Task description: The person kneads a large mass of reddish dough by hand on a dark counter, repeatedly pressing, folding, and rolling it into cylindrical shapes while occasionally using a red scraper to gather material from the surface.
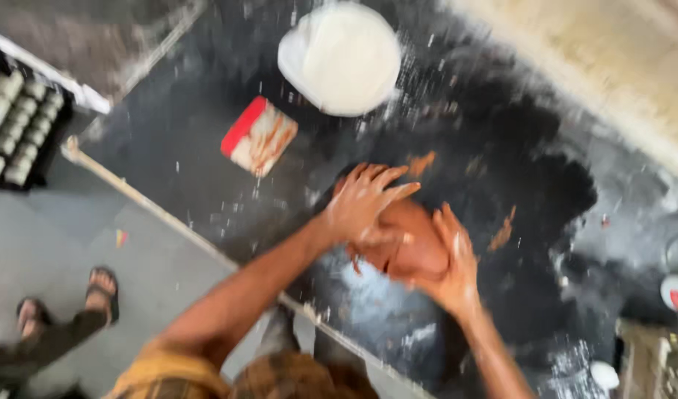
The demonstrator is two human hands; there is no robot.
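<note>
A reddish-brown lump of clay [409, 247] lies on a dark, dusty worktable [206, 170]. My left hand [365, 203] presses flat on the lump's upper left side, fingers spread. My right hand [453, 270] cups the lump from the right and below. Both hands are smeared with clay. The frame is blurred by motion.
A round white heap of powder [343, 58] sits at the back of the table. A red-and-white scraper [259, 137] smeared with clay lies left of it. A tray of grey moulded pieces [18, 118] stands at far left. Another person's sandalled feet [66, 303] are on the floor.
</note>
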